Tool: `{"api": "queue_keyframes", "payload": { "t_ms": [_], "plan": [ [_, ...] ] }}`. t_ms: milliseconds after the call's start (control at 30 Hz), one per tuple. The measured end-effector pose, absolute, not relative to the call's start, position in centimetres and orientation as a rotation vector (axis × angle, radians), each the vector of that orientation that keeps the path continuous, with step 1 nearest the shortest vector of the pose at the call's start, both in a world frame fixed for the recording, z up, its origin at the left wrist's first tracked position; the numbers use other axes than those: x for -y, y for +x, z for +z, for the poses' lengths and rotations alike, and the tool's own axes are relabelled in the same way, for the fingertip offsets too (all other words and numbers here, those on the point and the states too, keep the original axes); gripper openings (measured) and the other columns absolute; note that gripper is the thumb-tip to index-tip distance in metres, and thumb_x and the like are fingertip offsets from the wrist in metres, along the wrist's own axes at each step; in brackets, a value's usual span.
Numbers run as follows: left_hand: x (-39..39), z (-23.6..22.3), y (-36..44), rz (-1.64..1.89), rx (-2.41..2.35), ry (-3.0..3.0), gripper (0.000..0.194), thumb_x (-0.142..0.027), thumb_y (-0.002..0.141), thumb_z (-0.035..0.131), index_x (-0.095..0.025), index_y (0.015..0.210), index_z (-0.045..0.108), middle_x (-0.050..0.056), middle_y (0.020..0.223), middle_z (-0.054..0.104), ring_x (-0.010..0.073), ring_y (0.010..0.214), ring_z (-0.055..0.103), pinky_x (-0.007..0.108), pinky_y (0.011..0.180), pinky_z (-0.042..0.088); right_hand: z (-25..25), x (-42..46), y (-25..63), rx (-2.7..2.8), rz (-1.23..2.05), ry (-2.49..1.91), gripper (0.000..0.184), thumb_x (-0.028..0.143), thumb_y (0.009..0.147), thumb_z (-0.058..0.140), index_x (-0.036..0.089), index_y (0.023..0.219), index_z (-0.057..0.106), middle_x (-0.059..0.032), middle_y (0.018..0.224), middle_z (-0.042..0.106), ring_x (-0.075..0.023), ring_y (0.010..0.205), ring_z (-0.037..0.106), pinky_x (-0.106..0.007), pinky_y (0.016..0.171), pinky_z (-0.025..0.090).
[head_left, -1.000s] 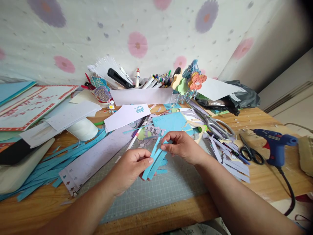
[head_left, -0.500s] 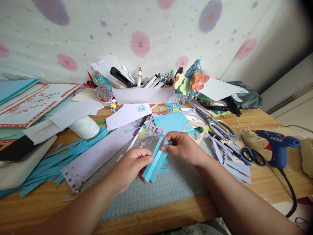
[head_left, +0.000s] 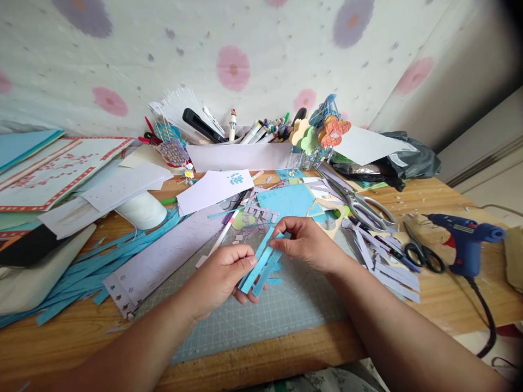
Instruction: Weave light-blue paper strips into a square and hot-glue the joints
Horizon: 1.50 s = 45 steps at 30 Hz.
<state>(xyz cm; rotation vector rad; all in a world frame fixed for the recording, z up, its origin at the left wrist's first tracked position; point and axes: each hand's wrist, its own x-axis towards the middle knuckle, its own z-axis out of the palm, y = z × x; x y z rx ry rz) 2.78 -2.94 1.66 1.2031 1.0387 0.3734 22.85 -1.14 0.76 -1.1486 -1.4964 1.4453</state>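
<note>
- Delicately, the left hand and right hand pinch blue paper strips above the cutting mat.
- A loose pinch could let the narrow strips slip out of line; a hard tug could crease or tear them.
- Bare mat opens toward the front edge of the worktop; paper scraps crowd the far side, a glue gun the right.
</note>
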Motion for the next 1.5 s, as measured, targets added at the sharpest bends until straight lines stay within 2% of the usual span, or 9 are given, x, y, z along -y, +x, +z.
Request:
{"api": "queue_keyframes", "payload": {
  "t_ms": [433, 800, 933, 1233, 1500],
  "plan": [
    [2.62, 1.56, 2.59, 0.338, -1.055, 1.284, 0.027, -0.042, 0.076, 0.060, -0.017, 0.072, 0.054, 0.003, 0.070, 0.067, 0.0150, 0.059, 0.063, 0.023, 0.049, 0.048, 1.19, 1.26, 22.79, 1.511, 1.442, -1.162, 0.008, 0.020, 0.069, 0.066, 0.014, 0.071, 0.060, 0.0032, 0.063, 0.055, -0.0043, 0.048, 0.040, -0.016, 0.044, 0.032],
    [2.62, 1.59, 2.51, 0.384, -1.029, 1.239, 0.028, -0.042, 0.074, 0.062, -0.017, 0.069, 0.051, 0.002, 0.063, 0.065, 0.0129, 0.052, 0.059, 0.022, 0.047, 0.045, 1.08, 1.22, 22.86, 1.396, 1.584, -1.066, 0.032, 0.037, 0.064, 0.079, 0.013, 0.075, 0.060, 0.0019, 0.067, 0.058, -0.0078, 0.056, 0.048, -0.021, 0.054, 0.040],
    [2.61, 1.78, 2.53, 0.422, -1.031, 1.206, 0.028, -0.041, 0.072, 0.065, -0.017, 0.066, 0.050, -0.003, 0.053, 0.059, 0.0097, 0.044, 0.052, 0.021, 0.044, 0.043, 1.07, 1.20, 22.81, 1.411, 1.590, -1.077, 0.034, 0.037, 0.062, 0.080, 0.013, 0.075, 0.061, 0.0031, 0.063, 0.057, -0.0075, 0.055, 0.047, -0.020, 0.052, 0.038],
    [2.51, 1.85, 2.46, 0.422, -1.041, 1.207, 0.031, -0.044, 0.071, 0.065, -0.017, 0.067, 0.051, -0.002, 0.055, 0.059, 0.0102, 0.045, 0.053, 0.021, 0.044, 0.042, 1.21, 1.09, 22.88, 1.358, 1.590, -1.043, 0.037, 0.039, 0.060, 0.082, 0.014, 0.074, 0.059, 0.0044, 0.061, 0.056, -0.0059, 0.053, 0.046, -0.019, 0.052, 0.037],
    [2.54, 1.74, 2.48, 0.437, -1.050, 1.216, 0.029, -0.042, 0.071, 0.066, -0.017, 0.066, 0.051, -0.003, 0.053, 0.057, 0.0096, 0.045, 0.052, 0.020, 0.043, 0.042, 0.97, 1.22, 22.55, 1.391, 1.612, -1.034, 0.034, 0.039, 0.064, 0.079, 0.014, 0.069, 0.056, 0.0035, 0.062, 0.054, -0.0073, 0.055, 0.046, -0.020, 0.054, 0.037]
  ]
}}
